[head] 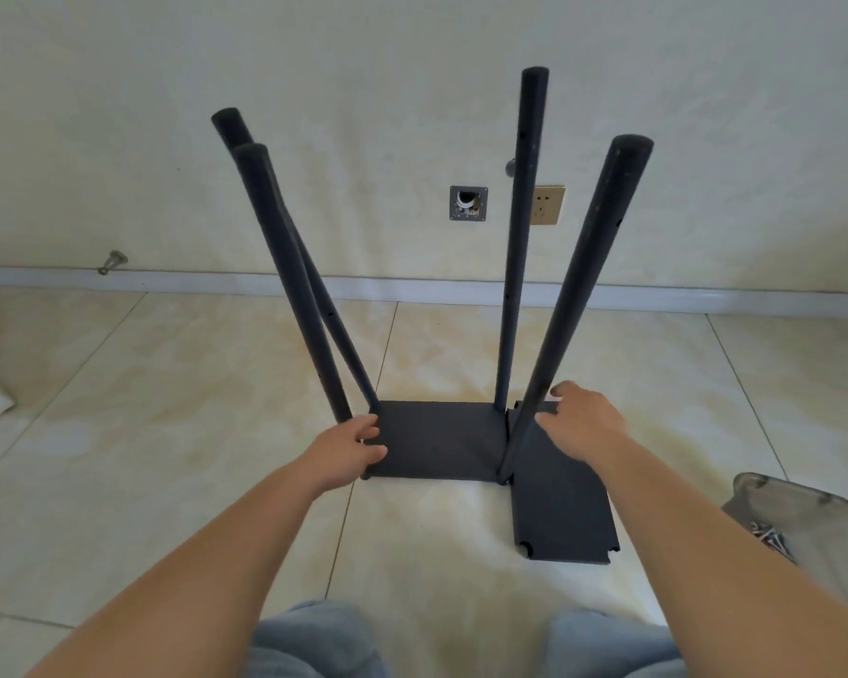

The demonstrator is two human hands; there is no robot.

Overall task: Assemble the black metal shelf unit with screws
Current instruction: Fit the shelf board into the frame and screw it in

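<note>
A black shelf panel (436, 442) lies flat on the tiled floor (167, 433) near the wall, with four black poles (520, 247) rising from its corners and splaying outward. The left hand (346, 452) grips the panel's left edge, thumb on top, while the right hand (581, 423) reaches with loosely spread fingers, holding nothing, over a second black panel (561, 511) lying flat just right of the first. A grey tray (804, 511) holding screws (767, 533) sits at the far right.
</note>
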